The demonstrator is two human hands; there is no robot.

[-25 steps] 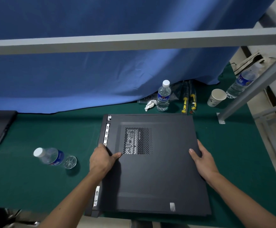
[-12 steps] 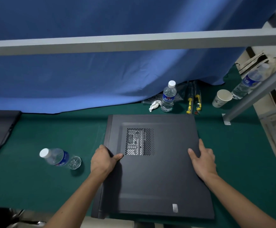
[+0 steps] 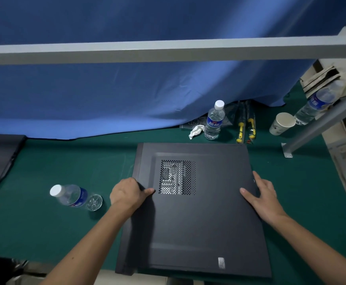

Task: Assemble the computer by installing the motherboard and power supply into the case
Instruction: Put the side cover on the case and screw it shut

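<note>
A black computer case (image 3: 199, 223) lies flat on the green table (image 3: 54, 161), its black side panel with a perforated vent (image 3: 177, 177) facing up. Through the vent holes parts of a board inside show dimly. My left hand (image 3: 128, 193) grips the panel's left edge, thumb on top, fingers curled over the side. On the right edge rests my right hand (image 3: 260, 196), palm flat and fingers spread over the panel's rim. The case's inside is otherwise hidden.
A water bottle (image 3: 71, 195) lies on its side left of the case. Behind the case stand an upright bottle (image 3: 214, 121), crumpled tissue (image 3: 195, 131), yellow-handled screwdrivers (image 3: 246, 126) and a paper cup (image 3: 282, 123). A grey frame bar (image 3: 168, 51) crosses overhead.
The side panel has slid left over the case, covering the metal rear strip that showed along the left edge. Both hands moved with it and stay on its edges.
</note>
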